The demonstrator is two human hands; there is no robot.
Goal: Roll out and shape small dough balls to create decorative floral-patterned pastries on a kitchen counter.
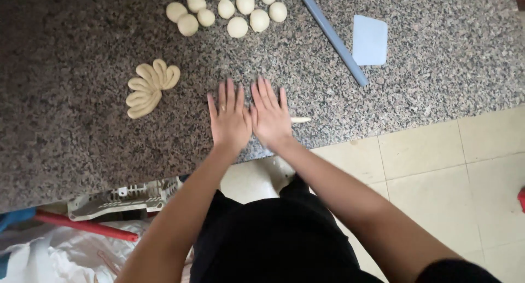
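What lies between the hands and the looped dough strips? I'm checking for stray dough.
In the head view, only bare granite counter separates the left hand from the looped dough strips.

Soft, even daylight fills the frame, brightest at the lower right. Shadows are faint. The upper left corner darkens, slightly blurred.

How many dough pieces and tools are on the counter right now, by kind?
Dough balls: 11
Folded dough ropes, laid in a fan: 1 cluster
Dough rope under the right hand and left hand, tip showing: 1
Grey-blue rolling rod: 1
Pale blue scraper card: 1
Total: 15
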